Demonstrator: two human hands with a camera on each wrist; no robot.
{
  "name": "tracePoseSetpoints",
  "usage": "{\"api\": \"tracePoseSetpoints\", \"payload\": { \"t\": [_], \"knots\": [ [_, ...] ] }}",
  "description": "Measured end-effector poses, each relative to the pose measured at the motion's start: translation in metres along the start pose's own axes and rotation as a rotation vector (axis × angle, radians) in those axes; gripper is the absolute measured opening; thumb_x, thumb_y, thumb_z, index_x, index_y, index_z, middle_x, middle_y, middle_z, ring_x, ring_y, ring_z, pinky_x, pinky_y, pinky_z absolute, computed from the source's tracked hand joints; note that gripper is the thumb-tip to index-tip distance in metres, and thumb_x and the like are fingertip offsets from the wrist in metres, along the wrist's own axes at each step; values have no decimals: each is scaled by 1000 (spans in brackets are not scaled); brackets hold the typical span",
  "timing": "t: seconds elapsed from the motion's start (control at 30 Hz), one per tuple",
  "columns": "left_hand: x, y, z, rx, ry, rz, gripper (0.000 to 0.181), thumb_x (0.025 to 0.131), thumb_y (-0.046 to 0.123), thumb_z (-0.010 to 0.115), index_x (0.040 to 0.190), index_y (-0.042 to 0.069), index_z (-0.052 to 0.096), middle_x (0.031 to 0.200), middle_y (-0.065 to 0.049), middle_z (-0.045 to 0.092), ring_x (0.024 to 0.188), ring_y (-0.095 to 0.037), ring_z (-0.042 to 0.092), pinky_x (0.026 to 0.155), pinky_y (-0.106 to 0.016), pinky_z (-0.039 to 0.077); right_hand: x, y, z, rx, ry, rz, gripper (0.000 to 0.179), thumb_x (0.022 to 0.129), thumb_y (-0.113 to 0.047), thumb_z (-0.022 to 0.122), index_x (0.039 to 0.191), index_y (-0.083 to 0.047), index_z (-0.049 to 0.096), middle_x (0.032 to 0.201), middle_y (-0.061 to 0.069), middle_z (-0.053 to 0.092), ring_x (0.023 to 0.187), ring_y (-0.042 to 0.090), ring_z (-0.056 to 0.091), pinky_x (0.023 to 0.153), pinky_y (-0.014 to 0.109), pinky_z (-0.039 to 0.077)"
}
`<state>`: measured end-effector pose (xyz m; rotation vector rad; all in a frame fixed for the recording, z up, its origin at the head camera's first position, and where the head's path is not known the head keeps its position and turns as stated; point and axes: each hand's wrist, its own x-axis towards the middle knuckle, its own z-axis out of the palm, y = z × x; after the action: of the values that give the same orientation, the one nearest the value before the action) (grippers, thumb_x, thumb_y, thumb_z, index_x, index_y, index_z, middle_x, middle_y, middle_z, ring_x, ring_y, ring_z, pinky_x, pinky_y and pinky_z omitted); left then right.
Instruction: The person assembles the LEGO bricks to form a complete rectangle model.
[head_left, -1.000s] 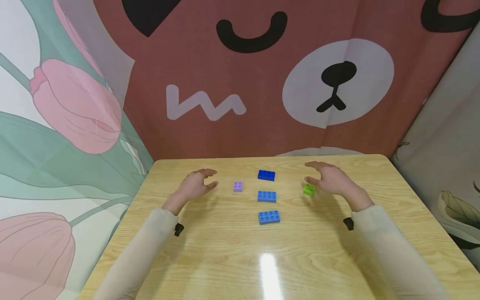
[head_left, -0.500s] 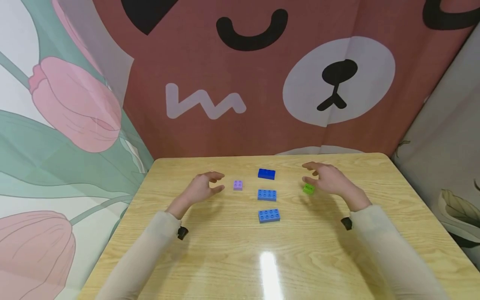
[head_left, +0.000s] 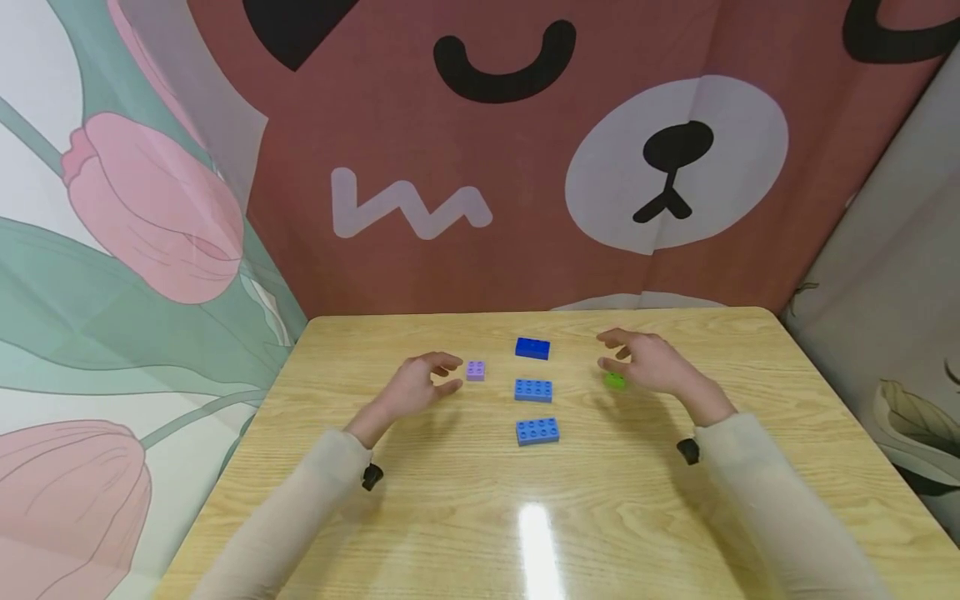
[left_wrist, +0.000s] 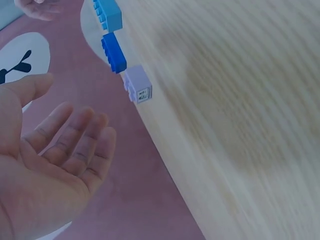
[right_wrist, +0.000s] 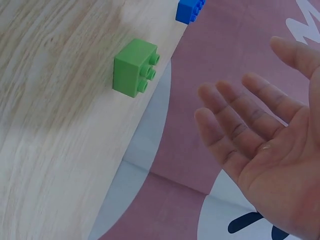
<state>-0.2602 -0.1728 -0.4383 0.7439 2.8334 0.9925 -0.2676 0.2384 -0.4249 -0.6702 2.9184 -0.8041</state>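
- Progress, as we judge it: barely begun. We see no brick gripped or joined; all five lie apart on the pale wood-grain table [head_left: 450,517].
- Left hand [head_left: 412,388]: fingers loosely spread, holding nothing, just beside the small lilac square plastic brick [head_left: 476,371].
- Right hand [head_left: 654,364]: fingers relaxed and parted, also holding nothing, near the small bright-green square plastic brick [head_left: 616,382].
- Our count: one lilac, one green, three blue. Between the hands, far to near: dark-blue rectangular plastic brick [head_left: 532,348], lighter-blue eight-stud plastic brick [head_left: 533,390], second lighter-blue eight-stud plastic brick [head_left: 537,431].
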Motion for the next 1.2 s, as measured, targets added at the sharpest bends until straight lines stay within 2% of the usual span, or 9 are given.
{"api": "tracePoseSetpoints", "payload": {
  "t": [0.13,0.5,0.9,1.2],
  "knots": [
    [0,1,5,-44,28,7,37,98,19,72,130,3,67,127,-10,66,108,-28,65,87,-42,55,0,1,4,6,3,-15,53,102,-27,65,145,1,52,133,25,60,109,39,64,88,55,52],
    [-1,7,16,-88,45,19,36,97,17,74,128,2,67,122,-12,67,104,-26,65,83,-38,56,2,-4,16,50,1,-46,49,101,-24,67,141,1,55,128,24,62,106,37,65,88,52,53],
    [1,14,30,-94,5,57,34,95,15,75,126,1,68,119,-11,68,103,-28,67,85,-40,56,7,-4,28,72,-12,-61,45,101,-20,67,139,1,57,126,24,63,105,36,66,86,50,54],
    [-1,18,44,-110,-50,63,36,97,18,74,128,1,67,121,-15,67,105,-28,66,85,-37,55,12,-5,38,85,-38,-57,47,101,-23,67,140,1,57,127,22,63,106,33,66,86,48,54]
  ]
}}
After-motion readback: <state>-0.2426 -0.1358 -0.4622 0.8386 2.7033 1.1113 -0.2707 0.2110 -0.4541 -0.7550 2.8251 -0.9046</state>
